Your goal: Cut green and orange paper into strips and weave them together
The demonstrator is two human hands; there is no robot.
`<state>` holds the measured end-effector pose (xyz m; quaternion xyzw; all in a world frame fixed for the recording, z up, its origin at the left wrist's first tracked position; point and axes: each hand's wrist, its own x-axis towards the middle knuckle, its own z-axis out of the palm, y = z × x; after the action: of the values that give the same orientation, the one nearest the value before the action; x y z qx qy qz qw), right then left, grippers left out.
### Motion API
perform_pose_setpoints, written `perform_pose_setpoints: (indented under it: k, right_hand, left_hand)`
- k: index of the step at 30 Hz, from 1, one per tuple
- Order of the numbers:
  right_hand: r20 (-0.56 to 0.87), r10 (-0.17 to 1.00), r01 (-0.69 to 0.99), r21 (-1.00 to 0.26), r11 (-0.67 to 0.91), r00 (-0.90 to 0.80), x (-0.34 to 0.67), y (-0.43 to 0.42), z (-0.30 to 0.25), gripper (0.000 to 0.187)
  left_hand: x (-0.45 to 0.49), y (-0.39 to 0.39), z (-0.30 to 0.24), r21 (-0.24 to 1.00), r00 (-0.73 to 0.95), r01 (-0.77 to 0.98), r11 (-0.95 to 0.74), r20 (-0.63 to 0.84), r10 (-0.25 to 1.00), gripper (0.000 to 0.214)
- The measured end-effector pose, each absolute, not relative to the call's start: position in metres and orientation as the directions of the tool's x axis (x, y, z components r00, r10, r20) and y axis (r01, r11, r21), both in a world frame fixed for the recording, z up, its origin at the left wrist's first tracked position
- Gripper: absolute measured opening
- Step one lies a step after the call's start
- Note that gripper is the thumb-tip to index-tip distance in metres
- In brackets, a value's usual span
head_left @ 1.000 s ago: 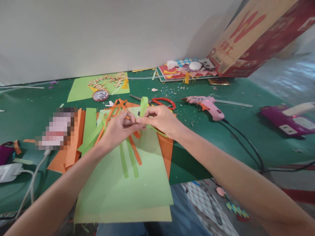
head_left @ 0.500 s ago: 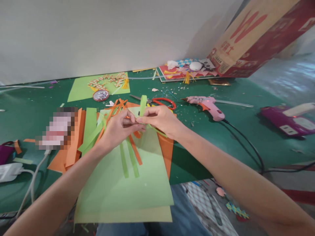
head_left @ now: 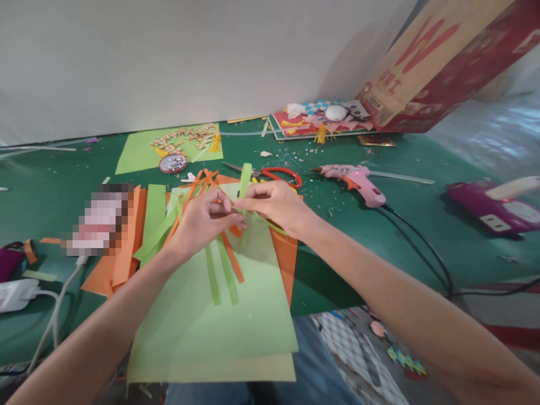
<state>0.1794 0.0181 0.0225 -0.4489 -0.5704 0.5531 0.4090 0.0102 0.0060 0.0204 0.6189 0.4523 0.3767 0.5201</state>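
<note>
Fingers bent in a pinch, my left hand (head_left: 206, 216) meets my right hand (head_left: 274, 205) above a stack of light green paper (head_left: 219, 332). A green paper strip (head_left: 246, 175) rises in a loop from the fingertips of my right hand. Between the hands is a small folded piece of paper strip, mostly hidden by the fingers. An orange strip (head_left: 231, 256) and two green strips (head_left: 214, 275) lie on the sheet just below. More orange strips (head_left: 185, 197) lie beyond my left hand. Scissors with red handles (head_left: 291, 177) rest behind my right hand.
A pink glue gun (head_left: 356, 179) with a black cord lies to the right. Orange paper (head_left: 107, 267) and a blurred-out phone with a cable are at the left. A purple power strip (head_left: 485, 205) and a tall paper bag (head_left: 430, 62) stand on the right side.
My right thumb and fingertips have shifted very slightly at the pinch. Both hands stay in nearly the same place, and the strips on the sheet have not moved.
</note>
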Motion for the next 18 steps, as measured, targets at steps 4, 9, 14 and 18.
perform_pose_setpoints:
  k: [4, 9, 14, 18]
  right_hand:
    - [-0.031, 0.976, 0.023, -0.999, -0.026, -0.217, 0.1787, 0.0181, 0.0243, 0.026]
    - [-0.021, 0.970, 0.001, -1.000, -0.022, -0.242, 0.1784, 0.0173, 0.0255, 0.021]
    - [-0.026, 0.967, -0.029, -0.999, -0.034, -0.252, 0.1779, 0.0171, 0.0259, 0.022]
    - [-0.047, 0.970, -0.030, -0.998, -0.056, -0.239, 0.1786, 0.0179, 0.0266, 0.024]
  left_hand:
    - [0.0102, 0.0053, 0.0223, 0.981, 0.312, 0.187, -0.047, -0.014, 0.950, 0.029]
    - [0.0094, 0.0066, 0.0217, 0.981, 0.331, 0.190, -0.033, -0.032, 0.943, 0.024]
    - [0.0077, 0.0082, 0.0195, 0.973, 0.374, 0.219, -0.071, -0.017, 0.927, 0.025]
    - [0.0076, 0.0071, 0.0206, 0.962, 0.384, 0.256, -0.098, -0.008, 0.923, 0.026]
